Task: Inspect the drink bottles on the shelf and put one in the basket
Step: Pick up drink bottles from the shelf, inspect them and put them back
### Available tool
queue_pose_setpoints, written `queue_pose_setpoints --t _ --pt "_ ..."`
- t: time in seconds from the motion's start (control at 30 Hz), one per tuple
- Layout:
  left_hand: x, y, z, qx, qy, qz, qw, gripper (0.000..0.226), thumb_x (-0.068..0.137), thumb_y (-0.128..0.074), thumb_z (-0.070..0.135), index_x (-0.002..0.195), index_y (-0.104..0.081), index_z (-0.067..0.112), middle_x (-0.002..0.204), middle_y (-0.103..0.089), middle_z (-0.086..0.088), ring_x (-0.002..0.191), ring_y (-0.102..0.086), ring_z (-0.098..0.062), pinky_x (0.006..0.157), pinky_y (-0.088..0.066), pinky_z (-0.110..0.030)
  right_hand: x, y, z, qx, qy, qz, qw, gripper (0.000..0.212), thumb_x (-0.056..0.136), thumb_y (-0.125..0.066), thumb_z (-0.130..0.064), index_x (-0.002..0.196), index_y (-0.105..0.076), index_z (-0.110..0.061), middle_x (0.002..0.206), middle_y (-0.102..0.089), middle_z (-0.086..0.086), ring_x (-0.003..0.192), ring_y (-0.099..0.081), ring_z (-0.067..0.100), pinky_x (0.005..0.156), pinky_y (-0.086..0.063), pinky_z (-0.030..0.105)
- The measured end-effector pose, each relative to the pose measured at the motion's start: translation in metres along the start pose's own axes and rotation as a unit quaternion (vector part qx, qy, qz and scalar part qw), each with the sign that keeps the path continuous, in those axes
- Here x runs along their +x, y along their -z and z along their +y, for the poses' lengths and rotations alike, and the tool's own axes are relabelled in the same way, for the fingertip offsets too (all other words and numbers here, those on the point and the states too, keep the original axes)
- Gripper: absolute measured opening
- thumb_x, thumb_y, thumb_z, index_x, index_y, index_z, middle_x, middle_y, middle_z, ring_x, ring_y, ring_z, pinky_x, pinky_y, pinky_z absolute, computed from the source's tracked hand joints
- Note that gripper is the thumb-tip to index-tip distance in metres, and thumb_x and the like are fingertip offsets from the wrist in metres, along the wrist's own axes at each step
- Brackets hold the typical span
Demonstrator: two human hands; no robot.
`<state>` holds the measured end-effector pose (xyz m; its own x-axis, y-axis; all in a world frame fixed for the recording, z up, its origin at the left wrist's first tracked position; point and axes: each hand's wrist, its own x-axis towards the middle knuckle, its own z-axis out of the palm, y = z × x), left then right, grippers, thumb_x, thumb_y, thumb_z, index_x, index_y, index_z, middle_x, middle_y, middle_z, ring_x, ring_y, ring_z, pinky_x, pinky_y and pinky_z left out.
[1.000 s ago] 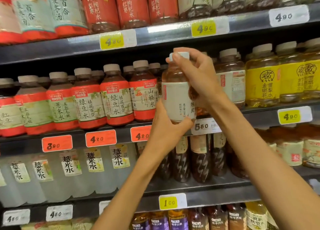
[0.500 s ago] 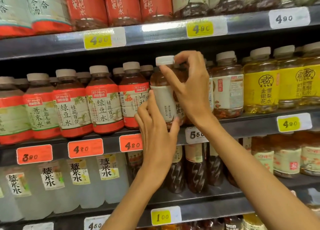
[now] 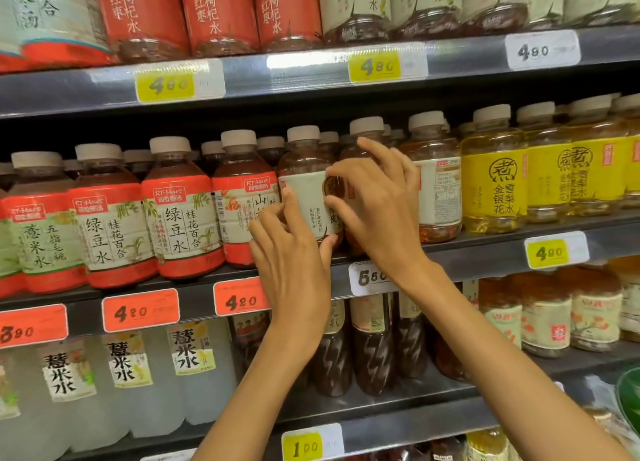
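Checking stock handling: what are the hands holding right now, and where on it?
Both hands hold the white-labelled bottle by its label band: left hand low on its left, right hand on its right.

1. The middle shelf is packed cap to cap; no gap shows between bottles.
2. At 9 o'clock of the white-label bottle, a red-label bottle touches it.
3. At 3 o'clock, another brown bottle crowds in.
4. At 12 o'clock, dark open room lies beneath the upper shelf.
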<state>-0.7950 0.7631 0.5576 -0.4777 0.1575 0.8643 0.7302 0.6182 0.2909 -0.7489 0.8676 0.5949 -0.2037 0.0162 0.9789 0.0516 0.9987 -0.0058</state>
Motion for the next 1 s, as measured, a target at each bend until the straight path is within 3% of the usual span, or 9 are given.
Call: queue_pose_setpoints --t 0.1,0.2,0.37,0.53,0.63,0.77,0.8,0.9,1.0 --pt "-0.001 0.002 0.000 -0.020 0.001 -0.002 1.000 0.077 0.083 -0.071 0.030 0.144 -0.031 0.004 0.126 -0.043 -0.017 0.116 -0.039 -0.030 0.097 -0.036 -0.038 0.006 0.008 0.004 0.043 -0.045 0.037 0.997 0.036 0.086 -0.068 -0.021 0.120 -0.061 -0.009 0.125 -0.061 0.007 0.125 -0.050 0.023 0.104 -0.027 0.032" --pt "-0.007 0.004 0.000 -0.052 -0.009 -0.001 0.999 0.073 0.081 -0.074 0.021 0.141 -0.036 0.006 0.129 -0.042 -0.016 0.119 -0.038 -0.028 0.099 -0.036 -0.036 0.016 0.013 0.009 0.008 -0.114 0.076 0.990 0.039 0.087 -0.066 -0.033 0.120 -0.059 -0.012 0.121 -0.060 0.007 0.120 -0.048 0.026 0.096 -0.030 0.031" --pt "-0.021 0.006 0.005 -0.106 -0.040 -0.002 0.994 0.053 0.084 -0.069 0.013 0.132 -0.048 0.011 0.125 -0.049 -0.010 0.117 -0.042 -0.025 0.097 -0.034 -0.032 0.019 0.008 0.017 -0.094 -0.149 -0.006 0.984 0.081 0.082 -0.057 -0.065 0.135 -0.045 -0.005 0.132 -0.054 0.015 0.133 -0.038 0.031 0.105 -0.023 0.038" --pt "-0.024 0.010 0.012 -0.215 -0.024 -0.037 0.976 0.042 0.088 -0.061 0.009 0.129 -0.050 0.013 0.122 -0.052 -0.002 0.118 -0.043 -0.016 0.104 -0.036 -0.031 0.020 0.007 0.016 -0.118 -0.135 -0.013 0.984 0.086 0.079 -0.058 -0.067 0.135 -0.044 -0.004 0.126 -0.055 0.016 0.120 -0.044 0.031 0.098 -0.024 0.036" --pt "-0.026 0.013 0.014 -0.268 -0.003 -0.077 0.960 0.049 0.088 -0.062 0.014 0.135 -0.046 0.015 0.128 -0.049 0.000 0.123 -0.041 -0.011 0.107 -0.036 -0.032 0.019 0.018 0.012 -0.067 -0.129 -0.008 0.989 0.082 0.079 -0.064 -0.061 0.136 -0.045 -0.005 0.124 -0.055 0.015 0.116 -0.045 0.029 0.095 -0.026 0.034" --pt "-0.040 0.024 0.015 -0.364 -0.001 -0.127 0.923 0.077 0.078 -0.068 0.041 0.144 -0.030 0.026 0.141 -0.035 0.016 0.132 -0.032 0.004 0.106 -0.028 -0.007 0.008 0.041 -0.002 0.044 -0.105 0.016 0.993 0.078 0.075 -0.073 -0.052 0.135 -0.046 -0.009 0.122 -0.059 0.009 0.114 -0.049 0.025 0.093 -0.032 0.032" --pt "-0.042 0.028 0.016 -0.389 0.015 -0.152 0.908 0.087 0.073 -0.069 0.050 0.145 -0.026 0.031 0.144 -0.033 0.019 0.132 -0.031 0.006 0.105 -0.029 -0.006 0.006 0.048 -0.006 0.104 -0.118 0.005 0.988 0.077 0.075 -0.075 -0.049 0.135 -0.046 -0.012 0.121 -0.058 0.003 0.113 -0.051 0.019 0.094 -0.037 0.030" --pt "-0.047 0.041 0.017 -0.462 0.087 -0.232 0.852 0.102 0.057 -0.077 0.056 0.144 -0.027 0.035 0.139 -0.048 0.016 0.122 -0.049 0.005 0.099 -0.044 -0.017 0.001 0.070 -0.020 0.302 -0.189 -0.047 0.933 0.065 0.073 -0.080 -0.038 0.128 -0.047 -0.025 0.111 -0.055 -0.019 0.103 -0.057 -0.002 0.088 -0.050 0.020" --pt "-0.061 0.056 0.013 -0.517 0.131 -0.269 0.802 0.087 0.055 -0.084 0.039 0.132 -0.045 0.031 0.118 -0.066 0.011 0.106 -0.063 0.000 0.088 -0.053 -0.020 -0.014 0.083 -0.031 0.355 -0.226 -0.070 0.904 0.058 0.071 -0.081 -0.035 0.119 -0.048 -0.032 0.110 -0.058 -0.019 0.102 -0.058 -0.008 0.084 -0.051 0.015"
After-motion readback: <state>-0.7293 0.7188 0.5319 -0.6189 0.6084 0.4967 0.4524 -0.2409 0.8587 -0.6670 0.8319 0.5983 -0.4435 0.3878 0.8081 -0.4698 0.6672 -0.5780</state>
